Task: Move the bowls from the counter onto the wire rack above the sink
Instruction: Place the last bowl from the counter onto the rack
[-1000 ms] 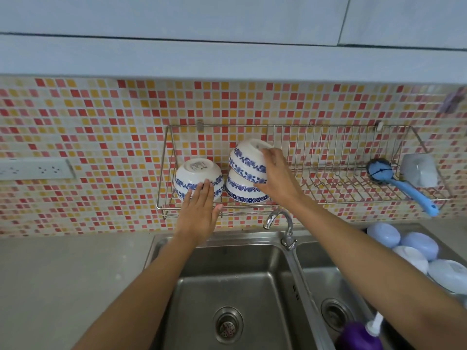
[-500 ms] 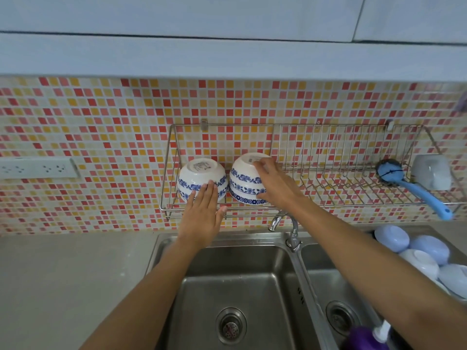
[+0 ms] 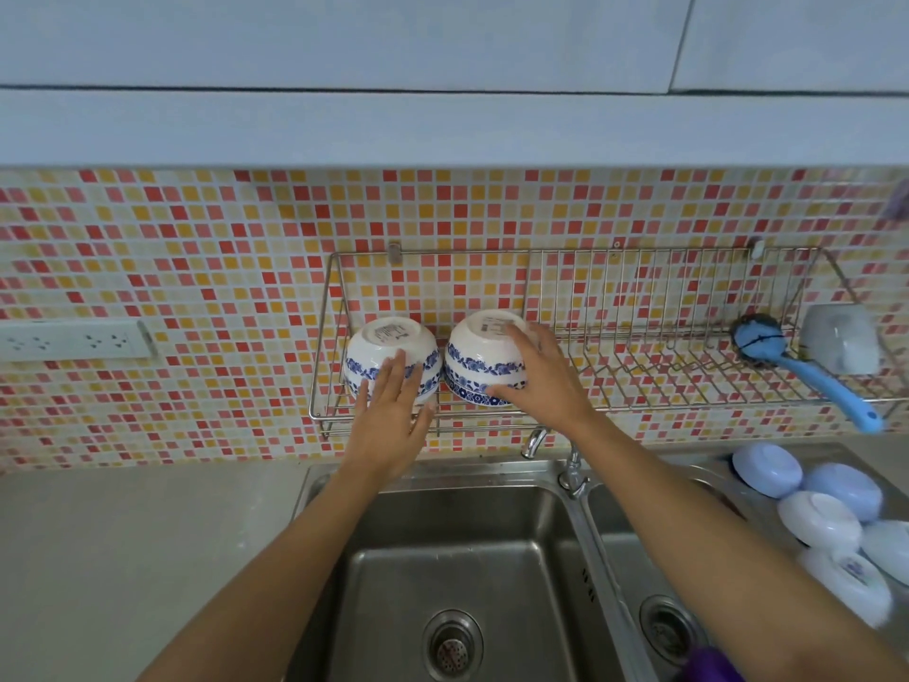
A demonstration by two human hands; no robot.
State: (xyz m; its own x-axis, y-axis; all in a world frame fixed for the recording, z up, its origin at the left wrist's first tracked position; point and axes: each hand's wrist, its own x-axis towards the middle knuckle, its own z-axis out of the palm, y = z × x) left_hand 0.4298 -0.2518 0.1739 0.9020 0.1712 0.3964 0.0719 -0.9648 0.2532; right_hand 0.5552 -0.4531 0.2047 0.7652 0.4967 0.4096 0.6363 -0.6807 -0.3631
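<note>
Your right hand (image 3: pixel 538 381) is clamped over the nested blue-patterned bowls (image 3: pixel 479 364) on the wire rack (image 3: pixel 639 406), fingers curled across the upturned base. Your left hand (image 3: pixel 391 411) lies flat, fingers straight, against the single bowl (image 3: pixel 388 349) just left of that grip. The remaining pale bowls (image 3: pixel 816 504) sit on the tabletop well to the right and below, nearer your right grip, so that hand should probably fetch them.

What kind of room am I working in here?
Most likely a home kitchen: a double steel sink with a faucet, a wall-mounted wire rack holding blue-patterned bowls, and a mosaic tile backsplash.
</note>
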